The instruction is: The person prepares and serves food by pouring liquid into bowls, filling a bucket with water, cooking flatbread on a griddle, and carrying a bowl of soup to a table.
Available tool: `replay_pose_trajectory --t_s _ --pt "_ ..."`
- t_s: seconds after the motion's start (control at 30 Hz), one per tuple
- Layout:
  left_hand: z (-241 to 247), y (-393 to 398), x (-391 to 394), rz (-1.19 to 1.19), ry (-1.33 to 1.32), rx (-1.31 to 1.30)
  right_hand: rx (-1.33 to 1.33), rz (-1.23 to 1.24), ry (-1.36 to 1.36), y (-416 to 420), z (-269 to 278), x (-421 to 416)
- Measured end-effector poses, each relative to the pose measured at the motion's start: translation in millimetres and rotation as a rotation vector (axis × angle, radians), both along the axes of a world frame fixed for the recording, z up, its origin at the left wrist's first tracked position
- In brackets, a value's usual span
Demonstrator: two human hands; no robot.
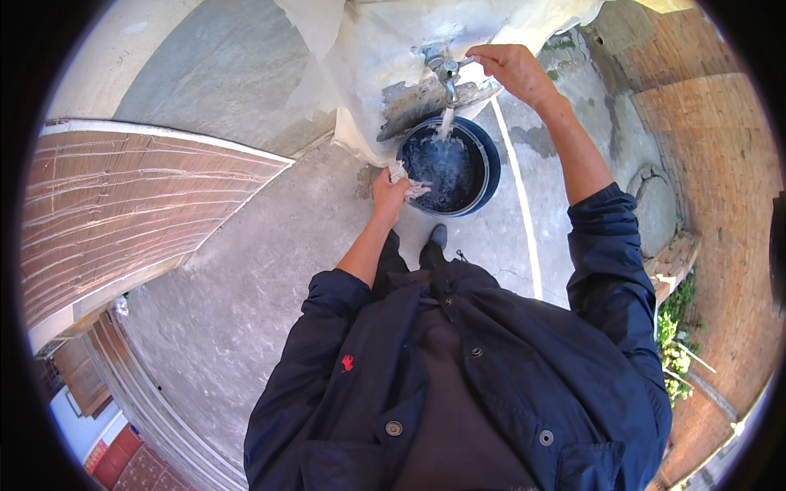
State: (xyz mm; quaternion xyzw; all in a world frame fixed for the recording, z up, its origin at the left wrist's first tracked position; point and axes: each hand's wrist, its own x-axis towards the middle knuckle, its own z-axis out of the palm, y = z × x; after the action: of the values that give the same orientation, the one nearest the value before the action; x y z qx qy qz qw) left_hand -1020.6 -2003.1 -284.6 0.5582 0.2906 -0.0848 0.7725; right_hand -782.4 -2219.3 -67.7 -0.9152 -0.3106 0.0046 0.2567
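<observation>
Water runs from a metal wall tap point(450, 70) into a dark blue round bucket point(491, 178) standing on the concrete ground below it. The water point(439, 162) in the bucket is churned and bubbly. My right hand point(516, 72) is at the tap's lever handle, its thumb and fingers closed on the end. My left hand point(391, 195) holds a crumpled pale cloth point(410, 181) at the bucket's left rim, and part of the cloth hangs over the edge.
Behind the tap is a wall with peeling pale sheeting point(368, 61). A brick wall point(718, 153) curves along the right, near a round concrete cover point(656, 212) and green plants point(672, 350). A reddish ribbed panel point(123, 202) stands at left. My shoe point(438, 235) is close to the bucket.
</observation>
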Motion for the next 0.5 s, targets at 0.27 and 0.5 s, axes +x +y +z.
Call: replay_pose_trajectory --t_s 0.27,0.5 --pt "-0.4 2.1 0.1 0.017 0.0 -0.007 0.042 -0.025 0.016 2.6 1.6 -2.2" --pt "-0.4 5.8 3.3 -0.003 -0.019 -0.01 0.05 -0.055 0.043 6.4 3.3 -5.2"
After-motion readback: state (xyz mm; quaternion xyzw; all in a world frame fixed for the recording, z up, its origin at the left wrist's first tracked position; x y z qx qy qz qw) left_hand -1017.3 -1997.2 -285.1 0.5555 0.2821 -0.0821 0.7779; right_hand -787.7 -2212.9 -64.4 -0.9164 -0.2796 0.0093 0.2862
